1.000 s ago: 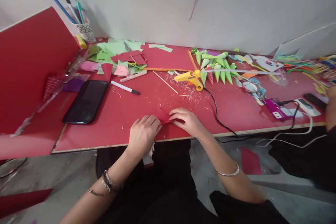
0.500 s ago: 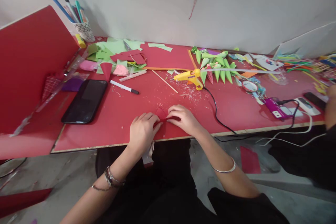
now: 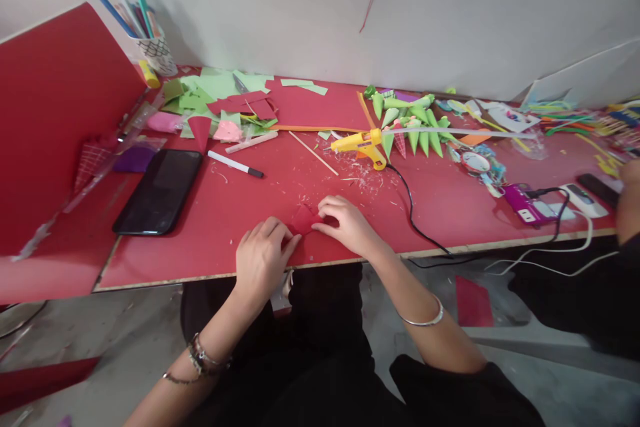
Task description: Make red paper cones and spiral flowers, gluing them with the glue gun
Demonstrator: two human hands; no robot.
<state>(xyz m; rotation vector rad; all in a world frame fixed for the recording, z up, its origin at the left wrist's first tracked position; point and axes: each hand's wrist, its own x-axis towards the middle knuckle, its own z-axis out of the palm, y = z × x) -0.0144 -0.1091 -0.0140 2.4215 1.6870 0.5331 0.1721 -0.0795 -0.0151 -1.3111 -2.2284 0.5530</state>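
A small piece of red paper (image 3: 304, 219) lies low over the red tabletop, close to its front edge. My left hand (image 3: 263, 255) pinches its left side between thumb and fingers. On the opposite side, my right hand (image 3: 345, 223) has thumb and fingertips closed on the paper's edge. Red on red makes the paper's exact shape hard to see. Beyond the hands lie a yellow hot glue gun (image 3: 361, 147) with a long clear glue stick in it, a thin wooden stick (image 3: 313, 153) and a capped marker (image 3: 235, 164).
A black phone (image 3: 157, 192) and a red paper cone (image 3: 200, 131) lie at left, below green paper scraps (image 3: 200, 97). Green paper cones (image 3: 417, 133) are piled behind the glue gun. Its black cord (image 3: 411, 203) runs over the front edge near a purple power strip (image 3: 527, 205). Another person's arm (image 3: 630, 207) shows at right.
My left hand has shifted slightly left, and the gap between the two hands is wider. More of the red paper shows between them. The view has moved a little.
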